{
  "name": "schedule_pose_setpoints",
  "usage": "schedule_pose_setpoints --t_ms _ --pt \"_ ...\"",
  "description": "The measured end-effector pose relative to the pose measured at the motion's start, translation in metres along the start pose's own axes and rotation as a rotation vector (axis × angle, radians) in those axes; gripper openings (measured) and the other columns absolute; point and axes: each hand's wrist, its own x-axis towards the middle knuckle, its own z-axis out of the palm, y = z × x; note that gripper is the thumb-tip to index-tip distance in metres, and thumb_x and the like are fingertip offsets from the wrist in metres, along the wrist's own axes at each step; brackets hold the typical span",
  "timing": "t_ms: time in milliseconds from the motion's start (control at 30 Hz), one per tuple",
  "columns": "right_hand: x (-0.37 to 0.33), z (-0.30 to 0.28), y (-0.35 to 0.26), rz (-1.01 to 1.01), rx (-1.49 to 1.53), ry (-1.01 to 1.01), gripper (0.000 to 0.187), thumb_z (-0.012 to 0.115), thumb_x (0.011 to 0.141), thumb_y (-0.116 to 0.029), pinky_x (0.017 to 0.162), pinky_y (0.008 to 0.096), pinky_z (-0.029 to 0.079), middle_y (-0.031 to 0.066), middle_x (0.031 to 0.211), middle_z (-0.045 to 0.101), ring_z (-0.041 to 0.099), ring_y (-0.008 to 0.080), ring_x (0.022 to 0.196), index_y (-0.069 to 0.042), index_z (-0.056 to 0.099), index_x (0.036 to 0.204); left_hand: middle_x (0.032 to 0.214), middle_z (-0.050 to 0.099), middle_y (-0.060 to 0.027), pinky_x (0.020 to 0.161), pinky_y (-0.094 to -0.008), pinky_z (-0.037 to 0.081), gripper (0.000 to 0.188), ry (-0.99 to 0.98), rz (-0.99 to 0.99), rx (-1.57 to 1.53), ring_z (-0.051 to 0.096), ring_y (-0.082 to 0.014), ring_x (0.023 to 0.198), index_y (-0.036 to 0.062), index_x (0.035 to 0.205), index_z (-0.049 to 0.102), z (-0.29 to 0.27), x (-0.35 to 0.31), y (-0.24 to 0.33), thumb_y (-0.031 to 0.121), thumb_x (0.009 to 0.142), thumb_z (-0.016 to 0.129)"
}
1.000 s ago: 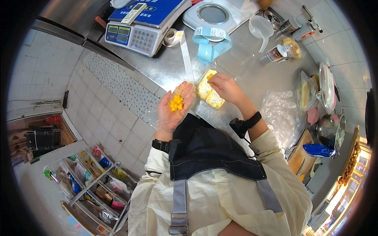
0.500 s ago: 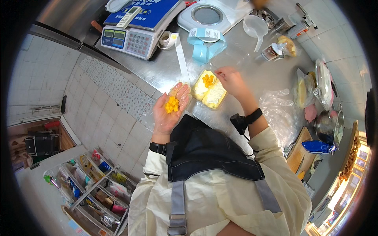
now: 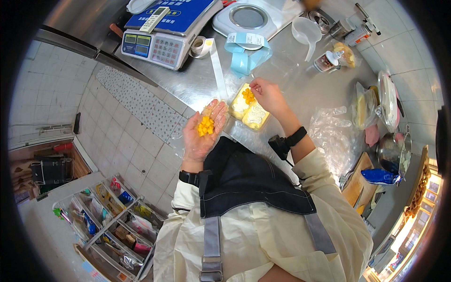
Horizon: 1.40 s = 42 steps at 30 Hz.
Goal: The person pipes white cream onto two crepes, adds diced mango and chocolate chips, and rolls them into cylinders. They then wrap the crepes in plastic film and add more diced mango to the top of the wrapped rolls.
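My left hand [image 3: 201, 131], in a thin clear plastic glove, is turned palm up and slightly cupped, with a small heap of yellow-orange fruit cubes [image 3: 206, 126] resting in it. To its right stands a clear box of yellow cake [image 3: 256, 117] in two sections topped with white cream. Fruit cubes [image 3: 248, 96] lie on the far section; the near one bears only cream. My right hand [image 3: 269, 95] reaches in from the right, fingertips pinched together just beside the fruit on the cake. Anything between those fingertips is too small to make out.
Beyond the cake are a label roll [image 3: 199, 45] with its strip hanging, a blue band [image 3: 246, 56], a digital scale [image 3: 155, 49] and a white scale [image 3: 249, 18]. Crumpled clear gloves [image 3: 331, 136] lie right. A metal bowl [image 3: 392, 150] and cutting board [image 3: 361, 181] sit farther right.
My right hand has moved a little left, bringing its fingertips closer to the fruit cubes on the cake. My left hand stays nearly still with its fruit.
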Motion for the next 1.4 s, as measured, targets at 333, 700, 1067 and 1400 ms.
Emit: schedule_pose_setpoints --t_ms 333,700,1067,1400 --pt "-0.015 -0.009 -0.002 -0.219 -0.12 -0.029 0.013 0.063 0.078 -0.004 0.073 0.0377 0.05 0.0127 0.089 0.062 0.06 0.0307 0.083 -0.003 0.061 0.091 0.142 0.037 -0.0244 0.111 -0.0445 0.029 0.055 0.008 -0.008 -0.011 0.037 -0.0333 0.132 -0.0061 0.14 0.029 0.002 0.001 0.001 0.027 0.096 0.035" --pt "-0.005 -0.003 0.004 -0.253 -0.103 -0.019 0.01 0.062 0.079 -0.004 0.074 0.038 0.049 0.0128 0.088 0.061 0.059 0.0323 0.084 -0.002 0.063 0.089 0.141 0.038 -0.0238 0.11 -0.0446 0.031 0.055 0.036 0.015 0.007 0.039 -0.0334 0.131 -0.006 0.139 0.03 -0.001 0.0 0.001 0.027 0.096 0.034" --pt "-0.017 -0.023 -0.033 -0.139 0.035 0.04 0.011 0.065 0.079 -0.007 0.071 0.0362 0.05 0.0116 0.084 0.061 0.06 0.0288 0.078 -0.003 0.064 0.089 0.144 0.034 -0.0228 0.11 -0.0428 0.03 0.055 -0.005 -0.036 -0.052 0.034 -0.0321 0.134 -0.0039 0.141 0.03 0.005 -0.001 0.002 0.029 0.097 0.034" --pt "-0.043 -0.002 -0.089 -0.381 0.164 -0.107 0.041 0.075 0.07 -0.01 0.083 0.0348 0.048 0.0105 0.107 0.056 0.056 0.0287 0.099 -0.007 0.06 0.109 0.136 0.044 -0.0139 0.101 -0.0374 0.038 0.062 -0.065 -0.114 -0.02 0.045 -0.0269 0.123 0.0019 0.143 0.03 0.022 0.013 -0.017 0.045 0.098 0.029"
